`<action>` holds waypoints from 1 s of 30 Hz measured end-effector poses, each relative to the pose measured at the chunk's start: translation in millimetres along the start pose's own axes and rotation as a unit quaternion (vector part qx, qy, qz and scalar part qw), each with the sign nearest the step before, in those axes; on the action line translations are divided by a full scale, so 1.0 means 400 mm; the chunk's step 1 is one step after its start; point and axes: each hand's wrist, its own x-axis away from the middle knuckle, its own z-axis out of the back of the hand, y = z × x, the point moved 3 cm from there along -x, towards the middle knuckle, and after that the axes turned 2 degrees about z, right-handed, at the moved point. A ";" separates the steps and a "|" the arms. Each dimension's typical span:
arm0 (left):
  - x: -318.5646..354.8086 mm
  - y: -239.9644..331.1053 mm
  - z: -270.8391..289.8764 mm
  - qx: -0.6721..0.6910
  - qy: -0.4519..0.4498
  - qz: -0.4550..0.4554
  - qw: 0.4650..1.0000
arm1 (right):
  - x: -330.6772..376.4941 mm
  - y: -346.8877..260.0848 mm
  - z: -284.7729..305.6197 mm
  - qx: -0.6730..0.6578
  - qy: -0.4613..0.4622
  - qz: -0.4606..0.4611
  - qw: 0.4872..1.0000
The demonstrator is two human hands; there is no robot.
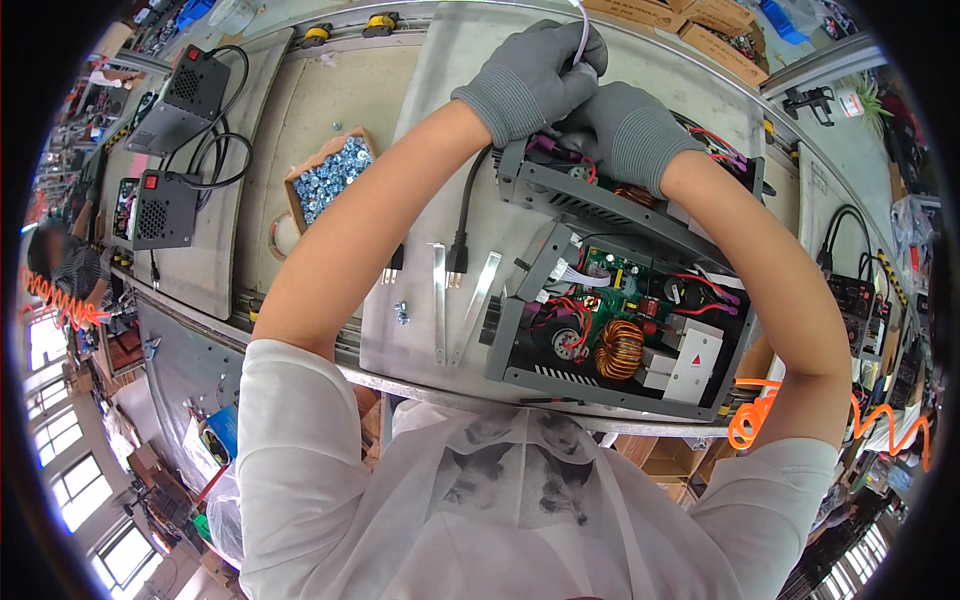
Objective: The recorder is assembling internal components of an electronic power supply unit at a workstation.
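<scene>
Both my hands wear grey knit gloves and meet over the far side of an open-topped dark metal case [540, 180]. My left hand [530, 80] is closed on a pale purple wire [584, 35] that sticks up past its fingers. Pressed close beside it, my right hand [635, 135] has curled fingers; what they grip is hidden. A second open case [610, 385] stands nearer me, showing a green circuit board [620, 280], a copper coil [619, 350], red wires and a white plate [692, 362].
Left of the cases lie two metal strips [440, 300], a black power plug [457, 255] and a few loose screws [402, 313]. A carton [298, 180] holds many screws. Two finished-looking black units [165, 210] stand far left. An orange coiled hose [750, 425] hangs at right.
</scene>
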 end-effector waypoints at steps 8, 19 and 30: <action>-0.003 -0.006 -0.005 0.007 -0.002 -0.017 1.000 | 0.013 0.006 -0.014 -0.011 0.016 0.019 1.000; -0.016 0.010 -0.017 -0.002 -0.010 0.015 1.000 | -0.011 0.013 -0.027 -0.014 0.028 0.002 1.000; -0.010 0.013 -0.010 -0.040 0.000 -0.025 0.999 | 0.017 0.022 0.026 0.002 0.074 -0.053 0.996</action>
